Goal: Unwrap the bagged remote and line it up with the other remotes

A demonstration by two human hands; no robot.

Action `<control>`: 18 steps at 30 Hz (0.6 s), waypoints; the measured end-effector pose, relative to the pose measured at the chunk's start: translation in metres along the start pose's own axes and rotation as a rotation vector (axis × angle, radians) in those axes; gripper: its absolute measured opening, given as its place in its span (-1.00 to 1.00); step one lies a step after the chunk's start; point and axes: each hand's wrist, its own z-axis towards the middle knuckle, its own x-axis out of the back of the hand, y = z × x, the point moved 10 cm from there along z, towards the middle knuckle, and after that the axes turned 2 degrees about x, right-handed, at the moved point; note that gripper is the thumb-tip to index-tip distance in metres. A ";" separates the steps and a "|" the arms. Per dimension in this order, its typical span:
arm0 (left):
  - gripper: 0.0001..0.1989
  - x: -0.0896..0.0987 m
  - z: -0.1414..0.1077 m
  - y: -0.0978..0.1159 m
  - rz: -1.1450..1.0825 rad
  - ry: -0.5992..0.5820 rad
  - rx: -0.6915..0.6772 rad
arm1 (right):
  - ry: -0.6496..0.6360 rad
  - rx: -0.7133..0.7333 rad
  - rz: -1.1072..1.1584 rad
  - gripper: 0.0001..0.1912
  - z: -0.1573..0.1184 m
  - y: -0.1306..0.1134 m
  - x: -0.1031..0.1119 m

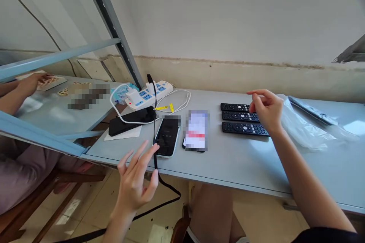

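My left hand [137, 178] is raised at the table's front edge, fingers spread, close to a phone with a dark screen [167, 136]. A black strap [155, 121] runs down beside its fingertips. Over the right ends of three black remotes hangs my right hand [266, 108], its fingers bent; whether anything is between them is hidden. The remotes lie in a stack of rows: the back one [234, 107], the middle one [236, 116] and the front one [242, 128]. Left of them rests a phone with a lit, partly blurred screen [196, 131].
A white power strip [149, 95] with plugs and white cables stands at the back left, near a black pouch [129, 121]. Clear plastic bags [302, 129], one around a dark remote, lie right. Beyond a metal frame [114, 19], another person's hand [34, 81] rests on a board.
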 end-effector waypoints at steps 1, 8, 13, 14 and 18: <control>-0.40 0.001 -0.001 -0.001 0.003 0.019 -0.009 | 0.002 0.014 -0.030 -0.73 0.000 -0.002 0.003; -0.41 -0.012 -0.003 -0.006 -0.019 0.000 0.057 | -0.051 0.173 -0.222 -0.83 -0.003 -0.026 0.001; -0.38 -0.049 0.001 -0.016 0.077 -0.248 0.210 | -0.053 0.224 -0.252 -0.81 -0.005 -0.026 -0.002; -0.38 -0.048 0.004 -0.015 0.089 -0.235 0.228 | -0.054 0.223 -0.266 -0.80 -0.005 -0.024 -0.002; -0.51 -0.014 0.011 0.002 -0.039 -0.083 0.222 | -0.059 0.207 -0.300 -0.79 -0.004 -0.017 -0.001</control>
